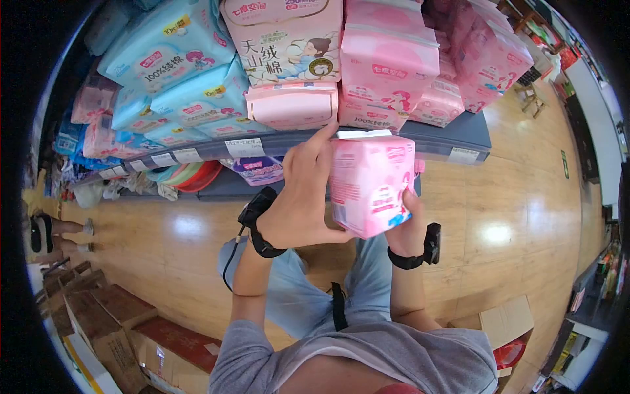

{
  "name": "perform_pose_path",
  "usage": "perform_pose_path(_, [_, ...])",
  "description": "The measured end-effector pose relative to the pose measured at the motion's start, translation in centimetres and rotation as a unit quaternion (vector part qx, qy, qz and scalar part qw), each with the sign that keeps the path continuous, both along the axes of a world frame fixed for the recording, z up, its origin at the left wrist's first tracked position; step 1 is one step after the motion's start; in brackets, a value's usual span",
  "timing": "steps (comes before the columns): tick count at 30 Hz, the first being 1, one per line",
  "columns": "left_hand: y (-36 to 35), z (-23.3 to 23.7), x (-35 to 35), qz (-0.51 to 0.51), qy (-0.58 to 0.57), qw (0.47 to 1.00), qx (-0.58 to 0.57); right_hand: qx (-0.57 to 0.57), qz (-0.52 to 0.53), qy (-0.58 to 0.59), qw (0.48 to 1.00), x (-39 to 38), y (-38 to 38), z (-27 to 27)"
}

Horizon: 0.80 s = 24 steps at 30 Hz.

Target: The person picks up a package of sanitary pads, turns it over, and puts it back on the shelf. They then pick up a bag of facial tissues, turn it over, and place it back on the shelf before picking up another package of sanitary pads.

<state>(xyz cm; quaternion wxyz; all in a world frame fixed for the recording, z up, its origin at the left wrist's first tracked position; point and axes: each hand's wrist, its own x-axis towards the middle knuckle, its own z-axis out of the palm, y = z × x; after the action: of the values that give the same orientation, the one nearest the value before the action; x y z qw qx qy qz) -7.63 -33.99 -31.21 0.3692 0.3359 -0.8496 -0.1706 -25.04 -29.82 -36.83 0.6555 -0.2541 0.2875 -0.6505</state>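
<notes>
A pink pack of sanitary pads (371,184) is held up in front of the shelf, between my two hands. My left hand (305,190) grips its left side, with the thumb along the bottom edge and the fingers reaching to the top corner. On the lower right, my right hand (408,226) holds the pack with its thumb on the front; its other fingers are hidden behind. Just beyond stand stacked pink packs (390,62), a white and pink pack (285,43) with a pale pink pack (292,106) below it, and light blue packs (174,56).
The grey shelf edge (315,139) carries price labels. On a lower shelf lie a purple pack (259,171) and coloured basins (197,177). Cardboard boxes (111,328) stand at lower left, and an open carton (506,323) at lower right. Another person's legs (65,235) show at far left.
</notes>
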Motion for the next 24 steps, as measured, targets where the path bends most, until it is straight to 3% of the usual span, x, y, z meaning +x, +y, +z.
perform_pose_path(1, [0.0, 0.0, 0.0, 0.001, 0.000, 1.000, 0.000, 0.027, 0.030, -0.110, 0.993, -0.1, 0.1, -0.4])
perform_pose_path(4, [0.1, 0.0, 0.1, 0.015, -0.032, 0.999, 0.029, -0.016, 0.122, -0.216, 0.969, -0.3, 0.0, -1.7])
perform_pose_path(6, [0.1, -0.6, 0.5, -0.010, 0.013, 1.000, -0.024, -0.036, 0.181, -0.293, 0.938, -0.1, -0.3, -2.1])
perform_pose_path(7, [0.1, -0.8, 0.5, -0.010, 0.013, 1.000, -0.023, -0.036, 0.181, -0.293, 0.938, 0.0, -0.3, -2.0])
perform_pose_path(9, [0.0, -1.1, 0.6, -0.006, 0.033, 0.999, -0.029, 0.057, 0.092, -0.136, 0.985, 0.4, -0.3, -1.2])
perform_pose_path(10, [-0.1, -1.0, 0.7, -0.006, 0.032, 0.999, -0.029, 0.057, 0.093, -0.137, 0.985, 0.7, -0.6, -0.6])
perform_pose_path(12, [0.0, -0.7, 0.8, 0.002, 0.001, 0.999, -0.044, -0.035, 0.013, 0.046, 0.998, 0.9, -0.9, 0.2])
perform_pose_path(13, [0.1, -0.5, 0.7, 0.001, 0.001, 0.999, -0.044, -0.035, 0.013, 0.046, 0.998, 0.9, -0.8, 0.3])
perform_pose_path(16, [0.2, -0.3, 0.4, 0.010, -0.067, 0.996, -0.049, -0.118, -0.011, 0.206, 0.971, 0.7, -0.5, 0.8])
perform_pose_path(19, [0.0, -0.2, 0.1, -0.004, -0.065, 0.998, -0.007, -0.047, -0.001, 0.205, 0.978, 0.4, -0.1, 1.7])
perform_pose_path(20, [0.0, -0.3, -0.2, -0.008, -0.010, 1.000, 0.009, -0.047, -0.002, 0.205, 0.978, 0.3, 0.0, 1.4])
perform_pose_path(21, [-0.1, -0.4, -0.3, -0.012, 0.044, 0.999, 0.025, -0.040, -0.011, 0.149, 0.988, 0.2, 0.0, 0.7])
perform_pose_path(23, [-0.4, -0.2, -0.1, -0.012, 0.004, 1.000, -0.001, -0.033, -0.020, 0.092, 0.995, -0.3, 0.4, -0.3])
perform_pose_path(24, [-0.4, 0.0, 0.0, -0.012, -0.036, 0.999, -0.027, -0.003, 0.017, -0.038, 0.999, -0.6, 0.8, -0.4])
